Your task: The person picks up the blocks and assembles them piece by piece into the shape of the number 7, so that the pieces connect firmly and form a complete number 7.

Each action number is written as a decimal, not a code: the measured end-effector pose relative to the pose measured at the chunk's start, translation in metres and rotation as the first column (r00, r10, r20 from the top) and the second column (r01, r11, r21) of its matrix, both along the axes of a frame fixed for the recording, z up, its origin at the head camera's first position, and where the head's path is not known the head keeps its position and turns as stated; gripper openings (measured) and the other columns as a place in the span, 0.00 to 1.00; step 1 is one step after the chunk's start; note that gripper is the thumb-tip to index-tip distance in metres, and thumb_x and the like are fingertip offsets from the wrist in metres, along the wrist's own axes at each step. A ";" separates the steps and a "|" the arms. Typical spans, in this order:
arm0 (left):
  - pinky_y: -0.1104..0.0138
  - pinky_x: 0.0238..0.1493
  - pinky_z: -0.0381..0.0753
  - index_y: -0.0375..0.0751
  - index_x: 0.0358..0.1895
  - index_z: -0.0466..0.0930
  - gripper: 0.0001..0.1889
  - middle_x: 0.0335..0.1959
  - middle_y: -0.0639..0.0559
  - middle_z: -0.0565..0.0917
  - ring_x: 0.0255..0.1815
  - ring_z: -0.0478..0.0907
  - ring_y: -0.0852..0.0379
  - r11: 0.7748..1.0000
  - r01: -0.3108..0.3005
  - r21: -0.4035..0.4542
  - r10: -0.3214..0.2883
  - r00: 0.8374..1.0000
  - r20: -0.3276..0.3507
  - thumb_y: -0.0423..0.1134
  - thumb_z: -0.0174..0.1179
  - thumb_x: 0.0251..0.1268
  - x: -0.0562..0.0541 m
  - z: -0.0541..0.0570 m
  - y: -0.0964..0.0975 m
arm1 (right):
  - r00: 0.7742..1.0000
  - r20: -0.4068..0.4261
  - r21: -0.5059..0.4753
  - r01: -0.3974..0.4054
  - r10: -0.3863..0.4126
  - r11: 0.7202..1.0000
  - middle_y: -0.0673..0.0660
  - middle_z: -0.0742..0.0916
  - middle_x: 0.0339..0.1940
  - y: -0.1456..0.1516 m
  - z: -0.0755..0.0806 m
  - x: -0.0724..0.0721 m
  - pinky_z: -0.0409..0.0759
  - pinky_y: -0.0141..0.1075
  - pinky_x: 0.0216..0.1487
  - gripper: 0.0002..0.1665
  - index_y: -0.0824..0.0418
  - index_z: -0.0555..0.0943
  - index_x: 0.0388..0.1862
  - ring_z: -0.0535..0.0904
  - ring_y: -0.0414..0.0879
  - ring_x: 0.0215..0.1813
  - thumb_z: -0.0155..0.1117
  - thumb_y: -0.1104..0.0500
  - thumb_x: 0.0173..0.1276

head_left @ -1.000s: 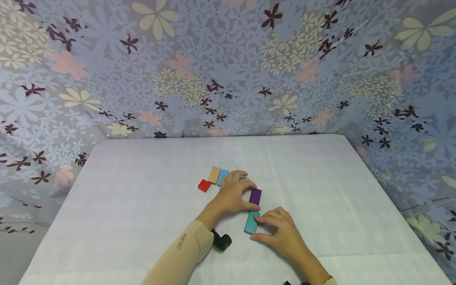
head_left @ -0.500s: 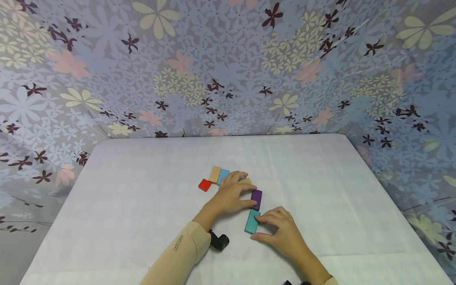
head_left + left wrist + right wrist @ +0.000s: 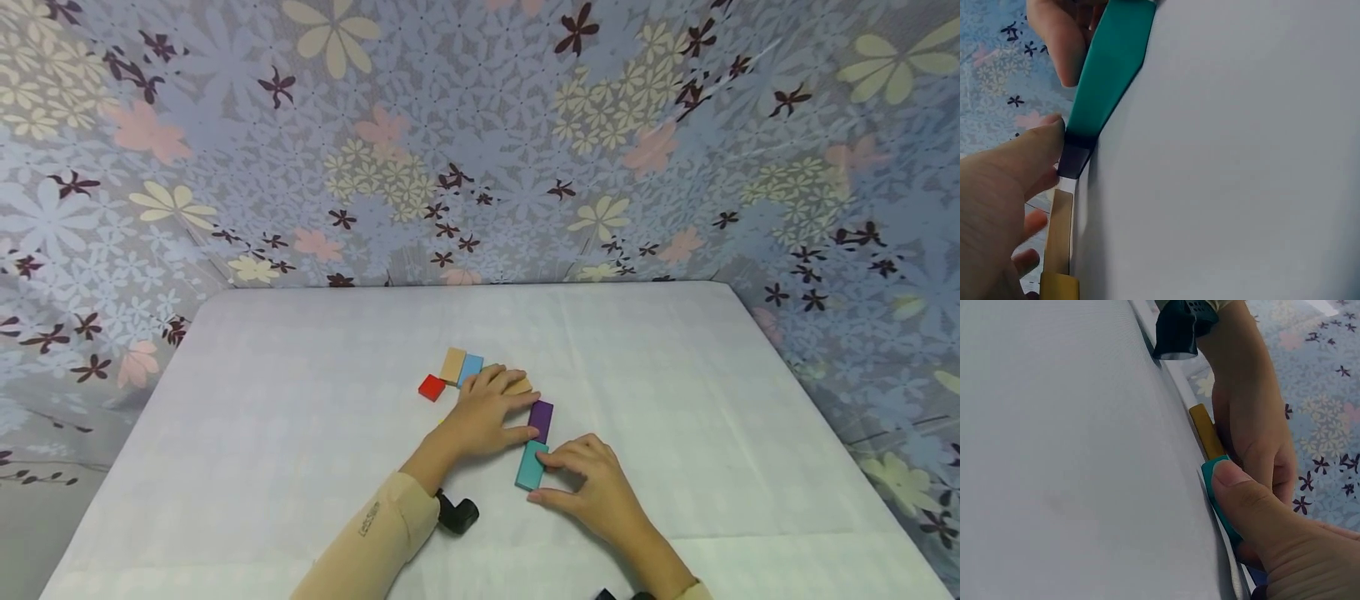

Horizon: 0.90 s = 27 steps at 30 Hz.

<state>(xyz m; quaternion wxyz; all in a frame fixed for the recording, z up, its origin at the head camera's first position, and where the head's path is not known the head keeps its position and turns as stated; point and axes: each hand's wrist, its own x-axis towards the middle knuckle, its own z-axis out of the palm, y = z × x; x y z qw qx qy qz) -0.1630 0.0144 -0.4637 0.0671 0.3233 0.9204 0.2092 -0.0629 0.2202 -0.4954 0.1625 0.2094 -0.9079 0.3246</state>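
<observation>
On the white table in the head view, my left hand point(image 3: 483, 417) holds a purple block point(image 3: 542, 421) between thumb and index finger. My right hand point(image 3: 588, 483) pinches a teal block point(image 3: 531, 467) at its right side. The two blocks lie end to end and look to be touching. In the left wrist view the teal block point(image 3: 1113, 69) meets the dark purple block point(image 3: 1075, 160) beside my left thumb. My right thumb presses on the teal block point(image 3: 1217, 481) in the right wrist view. A tan block point(image 3: 519, 386) is partly hidden beneath my left fingers.
Beyond my left hand lie a red block point(image 3: 431, 387), another tan block point(image 3: 453, 366) and a blue block point(image 3: 470, 370). A yellow block point(image 3: 1207, 431) shows in the right wrist view. A black device point(image 3: 458, 514) is worn at my left wrist. Patterned cloth point(image 3: 480, 167) rises behind the table.
The purple block has shifted slightly toward me and the teal block slightly away, closing the gap between them. My left fingers have spread a little, uncovering more of the tan block.
</observation>
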 end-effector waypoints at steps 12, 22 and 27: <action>0.46 0.72 0.56 0.70 0.62 0.79 0.22 0.74 0.56 0.68 0.77 0.55 0.49 0.997 -0.054 0.056 0.059 0.994 -0.093 0.64 0.57 0.66 0.011 -0.006 -0.003 | 0.999 0.030 0.009 0.012 -0.012 1.000 0.34 0.88 0.38 0.000 0.002 -0.002 0.71 0.39 0.51 0.30 0.48 0.89 0.47 0.74 0.34 0.46 0.83 0.43 0.41; 0.49 0.67 0.62 0.71 0.58 0.80 0.20 0.70 0.57 0.73 0.72 0.61 0.53 0.995 -0.069 0.077 0.082 0.981 -0.175 0.65 0.57 0.66 0.015 -0.012 -0.002 | 1.000 0.024 0.000 0.010 -0.010 1.000 0.35 0.88 0.37 -0.002 0.001 -0.001 0.71 0.39 0.50 0.30 0.49 0.89 0.46 0.74 0.34 0.46 0.84 0.44 0.40; 0.50 0.65 0.62 0.71 0.57 0.81 0.20 0.68 0.58 0.75 0.70 0.63 0.55 0.994 -0.074 0.077 0.089 0.974 -0.208 0.66 0.56 0.66 0.016 -0.014 -0.002 | 1.000 0.027 -0.011 0.007 -0.007 1.000 0.36 0.88 0.37 -0.002 0.000 0.000 0.70 0.38 0.50 0.30 0.49 0.89 0.45 0.74 0.35 0.46 0.84 0.45 0.40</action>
